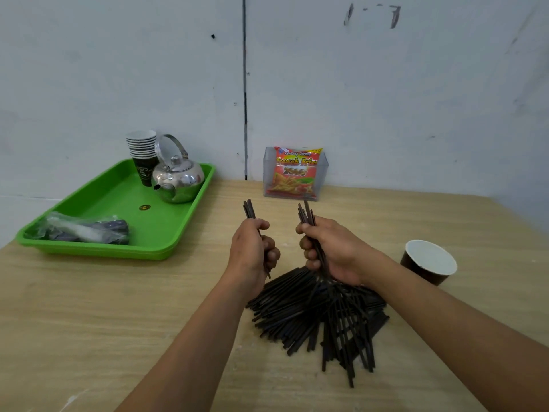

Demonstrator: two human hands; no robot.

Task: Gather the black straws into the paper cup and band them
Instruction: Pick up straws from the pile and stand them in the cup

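- head view: black straws [315,316] fan across the near tabletop [118,307]; left hand [252,251] and right hand [329,254] each clench an upright bunch.
- i'd merge the bunches, level the ends, then seat them in the paper cup [427,263] at right.
- pale wood, grey wall [386,84] behind, green tray [118,191] far left.

I see the left hand [252,251] gripping a few thin black plastic straws [320,319], the right hand [329,251] gripping more above the loose pile; the dark paper cup [429,263] stands right of it.
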